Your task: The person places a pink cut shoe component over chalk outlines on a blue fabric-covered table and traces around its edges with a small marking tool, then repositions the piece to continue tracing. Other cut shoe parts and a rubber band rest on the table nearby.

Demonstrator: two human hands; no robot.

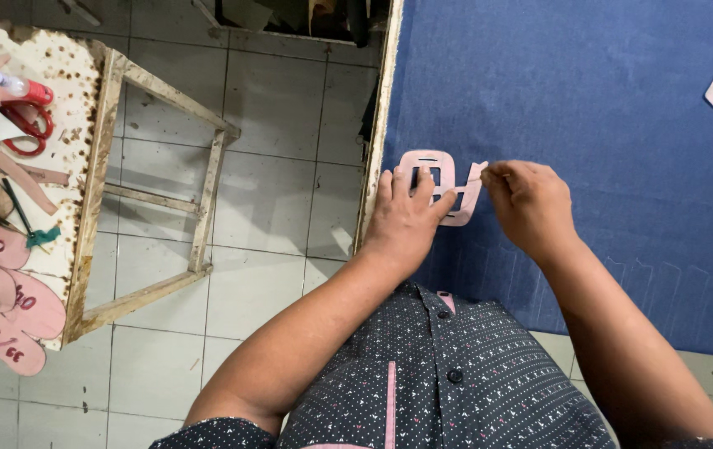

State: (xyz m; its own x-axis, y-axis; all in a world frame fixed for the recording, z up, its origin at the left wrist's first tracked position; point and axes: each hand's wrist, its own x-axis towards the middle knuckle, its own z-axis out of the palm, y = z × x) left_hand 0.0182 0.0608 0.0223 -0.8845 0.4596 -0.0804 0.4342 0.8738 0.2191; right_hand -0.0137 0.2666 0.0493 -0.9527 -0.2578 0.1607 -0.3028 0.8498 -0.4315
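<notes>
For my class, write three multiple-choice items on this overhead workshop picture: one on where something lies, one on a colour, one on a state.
1. Where do the red-handled scissors lie?
A. on the blue sheet
B. on the rusty side table
C. on the floor tiles

2. What colour is the sheet under the pink template?
A. blue
B. green
C. white

3. What is the left hand doing?
A. hanging free
B. pressing the template flat
C. holding scissors

Answers: 1 B, they rest on the side table at far left; 2 A, the sheet is dark blue; 3 B, its fingers lie spread on the template, while the right hand pinches something small at its edge.
</notes>
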